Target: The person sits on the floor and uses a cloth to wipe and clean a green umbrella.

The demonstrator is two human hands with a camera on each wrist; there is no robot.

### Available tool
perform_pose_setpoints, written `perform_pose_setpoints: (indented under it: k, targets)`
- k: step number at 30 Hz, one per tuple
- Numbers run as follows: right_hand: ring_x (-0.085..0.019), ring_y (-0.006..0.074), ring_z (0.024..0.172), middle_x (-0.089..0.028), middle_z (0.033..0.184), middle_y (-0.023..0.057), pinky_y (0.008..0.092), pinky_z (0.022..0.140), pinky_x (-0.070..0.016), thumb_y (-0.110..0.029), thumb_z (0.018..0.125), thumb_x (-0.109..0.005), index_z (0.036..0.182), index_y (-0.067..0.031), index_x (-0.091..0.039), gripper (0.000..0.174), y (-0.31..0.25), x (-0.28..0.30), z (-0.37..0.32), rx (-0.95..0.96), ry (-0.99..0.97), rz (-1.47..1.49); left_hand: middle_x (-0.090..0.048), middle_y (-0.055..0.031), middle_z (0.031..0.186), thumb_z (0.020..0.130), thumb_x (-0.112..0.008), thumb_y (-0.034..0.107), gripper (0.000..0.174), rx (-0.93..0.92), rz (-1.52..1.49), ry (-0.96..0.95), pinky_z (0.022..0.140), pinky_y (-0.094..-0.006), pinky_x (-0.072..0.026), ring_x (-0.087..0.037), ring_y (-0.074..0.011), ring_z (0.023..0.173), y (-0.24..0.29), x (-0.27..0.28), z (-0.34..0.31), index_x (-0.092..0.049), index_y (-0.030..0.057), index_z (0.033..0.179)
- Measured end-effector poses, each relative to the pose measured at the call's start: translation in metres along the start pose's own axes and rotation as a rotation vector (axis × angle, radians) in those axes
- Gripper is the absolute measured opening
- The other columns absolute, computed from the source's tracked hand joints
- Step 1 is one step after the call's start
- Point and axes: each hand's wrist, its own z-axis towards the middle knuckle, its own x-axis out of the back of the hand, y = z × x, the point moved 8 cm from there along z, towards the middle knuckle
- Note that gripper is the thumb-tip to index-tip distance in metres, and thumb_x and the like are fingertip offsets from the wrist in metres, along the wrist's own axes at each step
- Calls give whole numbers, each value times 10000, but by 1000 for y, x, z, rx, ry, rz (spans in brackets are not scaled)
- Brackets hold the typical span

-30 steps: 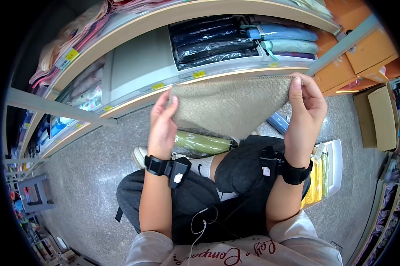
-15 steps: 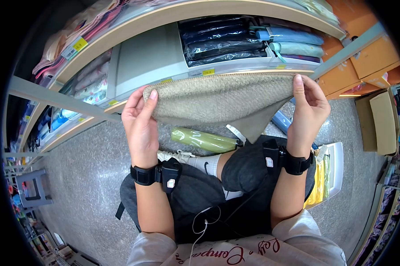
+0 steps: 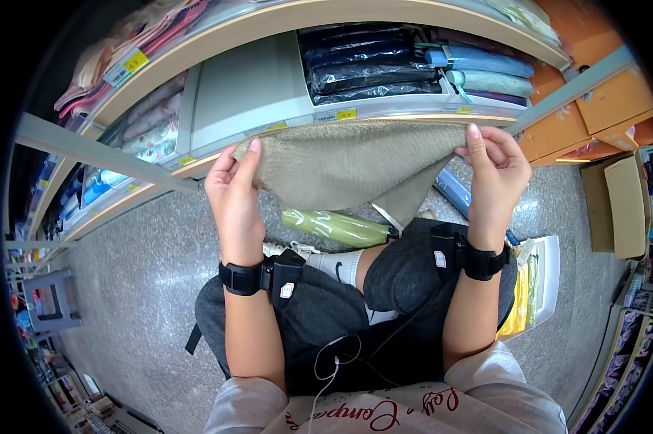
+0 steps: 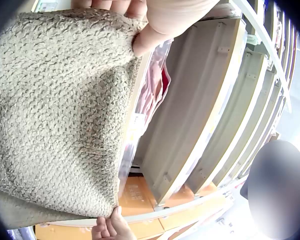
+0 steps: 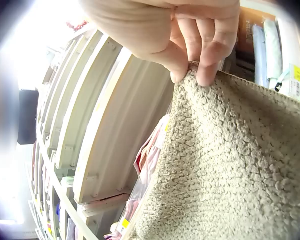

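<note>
A grey-beige, nubby-textured cloth (image 3: pixel 348 163) with a stitched edge hangs between both hands in the head view. My left hand (image 3: pixel 234 206) pinches one upper corner, thumb on the near side. The other end of the top edge is pinched by my right hand (image 3: pixel 497 181). Up close in the left wrist view, the looped weave of the cloth (image 4: pixel 65 110) fills the left side. One lower corner droops toward the right knee, with a white label (image 3: pixel 388 215) beside it. Below the cloth, a green plastic-wrapped roll (image 3: pixel 337 227) lies on the floor.
Ahead stands a shelf with dark wrapped packs (image 3: pixel 370 76) and light blue ones (image 3: pixel 482 61). A blue wrapped item (image 3: pixel 453 192) lies on the floor behind the right hand. To the right are a white box of yellow packs (image 3: pixel 550 278) and a cardboard box (image 3: pixel 625 206).
My left hand has moved left, spreading the cloth wider. Over the last half second my right hand has come slightly inward, and the cloth's face has tilted.
</note>
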Motion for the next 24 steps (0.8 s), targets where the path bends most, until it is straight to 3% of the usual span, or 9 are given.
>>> perform_pose_setpoints:
  k: [6, 10, 13, 17, 18, 21, 24]
  targets:
    - [-638, 140, 658, -649, 728, 96, 190, 598, -478, -34, 823, -633, 936, 51, -566, 156, 1, -2, 1, 13, 66, 181, -634, -43, 936, 838, -604, 87, 136, 47, -33, -9, 781, -237, -414, -577, -110, 858, -7, 1, -1, -626, 27, 958]
    - [-641, 133, 658, -648, 721, 104, 180, 538, -442, -45, 839, -611, 894, 31, -527, 126, 16, -20, -6, -114, -131, 49, -635, -50, 939, 841, -599, 89, 134, 126, -70, -64, 771, -254, -434, -582, -122, 859, -29, -10, -5, -620, 16, 951]
    - [-641, 128, 666, -644, 711, 110, 177, 519, -427, -53, 855, -589, 885, 15, -494, 121, 27, -35, -14, -146, -172, 13, -631, -62, 954, 852, -585, 92, 154, 258, -152, -92, 776, -273, -448, -586, -127, 864, -46, -25, -12, -607, -7, 968]
    - [-651, 149, 659, -629, 671, 99, 187, 508, -433, -77, 874, -566, 890, -11, -462, 124, 15, -22, -8, -37, 111, 332, -621, -80, 997, 875, -557, 97, 197, 112, -309, 68, 839, -253, -425, -576, -136, 925, -34, -7, -5, -582, -34, 1020]
    - [-638, 148, 602, -625, 670, 100, 192, 492, -428, -83, 877, -563, 897, -16, -458, 125, 11, -18, -7, -42, 116, 289, -638, -66, 920, 850, -602, 100, 206, 71, -338, 62, 736, -230, -439, -579, -105, 824, -28, -8, -5, -617, -44, 996]
    - [-613, 131, 543, -620, 665, 98, 190, 474, -418, -82, 876, -565, 897, -16, -456, 129, 24, -25, -7, -153, -157, 21, -629, -67, 965, 877, -568, 98, 185, 105, -175, 18, 836, -252, -421, -574, -123, 899, -27, -10, -5, -602, -31, 1005]
    - [-589, 113, 500, -607, 631, 78, 187, 455, -403, -82, 875, -564, 900, -17, -466, 120, 22, -27, -9, -98, -88, 29, -633, -56, 923, 877, -578, 115, 182, 44, 9, 31, 811, -251, -423, -580, -111, 842, -29, -9, -4, -620, -17, 995]
